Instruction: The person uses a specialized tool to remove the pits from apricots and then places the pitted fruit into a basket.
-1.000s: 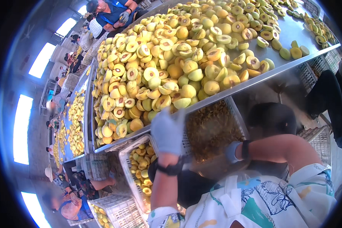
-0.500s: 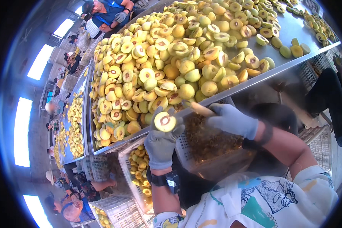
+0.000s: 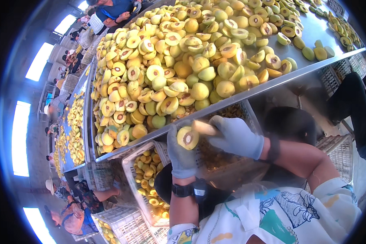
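Left grip: our left hand [image 3: 182, 154], in a pale grey glove, was closed around a halved yellow fruit [image 3: 187, 138], cut face and dark pit hollow turned up toward us.
Right grip: our right hand [image 3: 236, 136], gloved the same, was wrapped about a pale tool handle [image 3: 204, 127]; the working end met the fruit at its upper right, and we could not tell its shape.
Fruit's place: the halved fruit was held in the air just below the near edge of the bench [image 3: 248, 94], above a white slatted crate [image 3: 236, 162].
Crate under the hands: it held brownish pits and scraps.
Bench: we saw a steel top heaped with yellow-green fruit halves [image 3: 171, 77], many cut side up, the pile reaching right to the near edge.
Far right corner of the bench: a few whole green fruits [image 3: 315, 51] lay apart from the heap.
Second crate: lower left of our hands, a white basket [image 3: 146, 183] held more fruit halves.
Wrist: a black watch [image 3: 183, 190] sat on our left forearm.
Others: a person in blue [image 3: 114, 10] stood at the far edge of the bench.
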{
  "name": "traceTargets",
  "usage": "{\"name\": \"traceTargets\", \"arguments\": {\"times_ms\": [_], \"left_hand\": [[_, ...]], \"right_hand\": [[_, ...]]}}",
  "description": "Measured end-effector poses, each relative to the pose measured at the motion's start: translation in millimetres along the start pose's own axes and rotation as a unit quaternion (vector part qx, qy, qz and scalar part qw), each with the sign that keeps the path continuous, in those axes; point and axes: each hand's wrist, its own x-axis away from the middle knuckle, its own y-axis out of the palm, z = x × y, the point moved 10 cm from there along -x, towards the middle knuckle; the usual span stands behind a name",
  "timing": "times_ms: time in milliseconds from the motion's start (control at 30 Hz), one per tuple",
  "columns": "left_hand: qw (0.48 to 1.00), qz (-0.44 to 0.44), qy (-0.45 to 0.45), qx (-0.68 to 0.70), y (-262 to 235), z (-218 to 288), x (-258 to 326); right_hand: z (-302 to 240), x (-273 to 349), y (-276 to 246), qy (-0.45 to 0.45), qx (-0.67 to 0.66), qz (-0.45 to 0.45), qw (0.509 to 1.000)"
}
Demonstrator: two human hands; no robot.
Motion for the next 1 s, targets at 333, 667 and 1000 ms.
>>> {"name": "traceTargets", "arguments": {"times_ms": [333,667,1000], "left_hand": [[0.999,0.011,-0.019,0.029,13.7,-33.6,10.6],[0.973,0.059,-0.073,0.209,-10.0,-22.1,-0.7],[0.957,0.064,-0.132,0.252,8.1,-25.2,5.0]], "right_hand": [[-5.1,-8.7,17.7,0.022,-0.054,-0.036,0.998],[-14.5,8.6,6.2,-0.04,-0.022,-0.025,0.999],[-5.7,9.0,20.7,-0.013,0.059,-0.081,0.995]]}}
